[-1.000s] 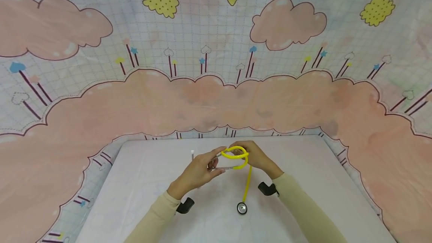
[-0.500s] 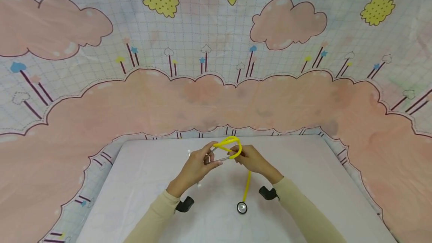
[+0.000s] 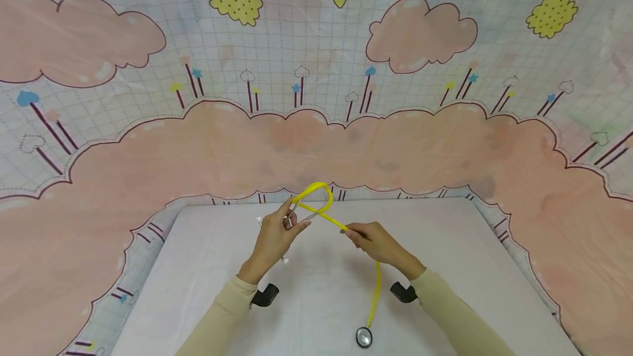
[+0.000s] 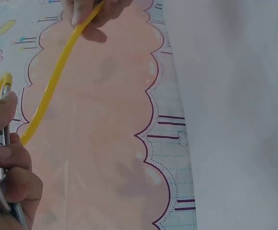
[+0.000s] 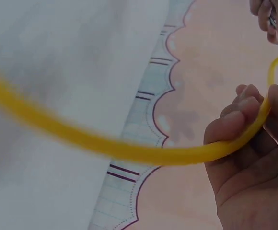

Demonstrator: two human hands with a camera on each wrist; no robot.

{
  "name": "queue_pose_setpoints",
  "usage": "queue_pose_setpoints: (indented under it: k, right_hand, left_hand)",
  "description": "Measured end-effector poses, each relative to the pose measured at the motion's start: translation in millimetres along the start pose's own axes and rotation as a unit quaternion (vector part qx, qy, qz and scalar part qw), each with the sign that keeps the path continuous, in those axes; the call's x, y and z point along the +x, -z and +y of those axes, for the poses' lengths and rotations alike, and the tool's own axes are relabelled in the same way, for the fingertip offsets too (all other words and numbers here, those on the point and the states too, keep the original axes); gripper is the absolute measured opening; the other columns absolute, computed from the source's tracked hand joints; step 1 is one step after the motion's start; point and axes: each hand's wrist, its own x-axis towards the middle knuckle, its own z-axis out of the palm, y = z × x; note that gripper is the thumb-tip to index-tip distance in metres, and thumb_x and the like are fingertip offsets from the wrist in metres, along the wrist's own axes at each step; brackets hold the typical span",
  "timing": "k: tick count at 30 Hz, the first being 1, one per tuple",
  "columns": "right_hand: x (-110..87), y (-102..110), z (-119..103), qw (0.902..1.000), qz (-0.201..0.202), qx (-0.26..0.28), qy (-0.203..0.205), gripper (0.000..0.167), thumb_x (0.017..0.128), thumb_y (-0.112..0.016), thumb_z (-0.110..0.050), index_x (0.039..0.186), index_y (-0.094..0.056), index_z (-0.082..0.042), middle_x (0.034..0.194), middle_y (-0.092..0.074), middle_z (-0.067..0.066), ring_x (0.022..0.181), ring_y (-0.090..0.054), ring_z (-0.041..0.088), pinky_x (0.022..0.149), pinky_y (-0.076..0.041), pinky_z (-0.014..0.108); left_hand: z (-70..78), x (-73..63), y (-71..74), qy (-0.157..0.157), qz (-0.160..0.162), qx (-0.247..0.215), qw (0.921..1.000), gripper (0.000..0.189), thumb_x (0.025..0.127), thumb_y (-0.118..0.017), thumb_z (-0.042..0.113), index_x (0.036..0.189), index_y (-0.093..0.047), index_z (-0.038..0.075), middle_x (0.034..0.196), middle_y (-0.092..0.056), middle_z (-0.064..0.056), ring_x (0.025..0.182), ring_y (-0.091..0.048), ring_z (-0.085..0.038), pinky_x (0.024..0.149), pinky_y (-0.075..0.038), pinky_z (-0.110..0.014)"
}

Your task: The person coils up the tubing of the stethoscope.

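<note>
A stethoscope with yellow tubing (image 3: 331, 220) and metal ear tubes is held between both hands above the table. My left hand (image 3: 275, 235) grips the metal ear tubes (image 4: 5, 191), and white eartips (image 3: 284, 260) show beside it. From there the tubing loops up, then runs across to my right hand (image 3: 378, 242), which pinches it between thumb and fingers. In the right wrist view the yellow tube (image 5: 167, 155) passes through the curled fingers (image 5: 230, 125). Below the right hand the tube hangs down to the round chest piece (image 3: 364, 337) near the front of the table.
A white-covered table (image 3: 198, 268) lies under the hands. Behind it hangs a patterned cloth (image 3: 277, 147) with pink clouds. A black wrist-worn device (image 3: 265, 295) sits under the left wrist, and another black device (image 3: 404, 292) under the right.
The left hand has moved left and the yellow loop up and left with it. The right hand has shifted right and down along the tubing, stretching it out; the chest piece has moved toward the front.
</note>
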Motion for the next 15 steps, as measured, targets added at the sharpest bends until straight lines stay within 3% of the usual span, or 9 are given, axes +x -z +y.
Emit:
queue_pose_setpoints:
  k: [7, 15]
  right_hand:
    - [-8.6, 3, -7, 0.9998, -0.015, -0.008, 0.009, 0.029, 0.103, -0.051, -0.028, 0.116, -0.07, -0.011, 0.068, -0.05, -0.008, 0.06, -0.042, 0.003, 0.056, -0.038, 0.019]
    - [-15.3, 7, -3, 0.9997, -0.011, -0.02, -0.012, 0.026, 0.102, -0.053, -0.028, 0.112, -0.072, -0.012, 0.066, -0.048, -0.009, 0.057, -0.037, 0.001, 0.051, -0.032, 0.018]
  left_hand:
    - [-0.9, 0.4, 0.5, 0.011, 0.008, 0.004, 0.9999, 0.062, 0.085, -0.078, 0.022, 0.135, -0.047, 0.0, 0.076, -0.056, 0.001, 0.055, -0.044, -0.006, 0.047, -0.035, -0.02]
    - [-1.5, 1.0, 1.9, 0.023, 0.02, 0.012, 0.9995, 0.072, 0.084, -0.079, 0.021, 0.143, -0.041, 0.005, 0.075, -0.056, 0.0, 0.056, -0.043, -0.007, 0.051, -0.034, -0.02]
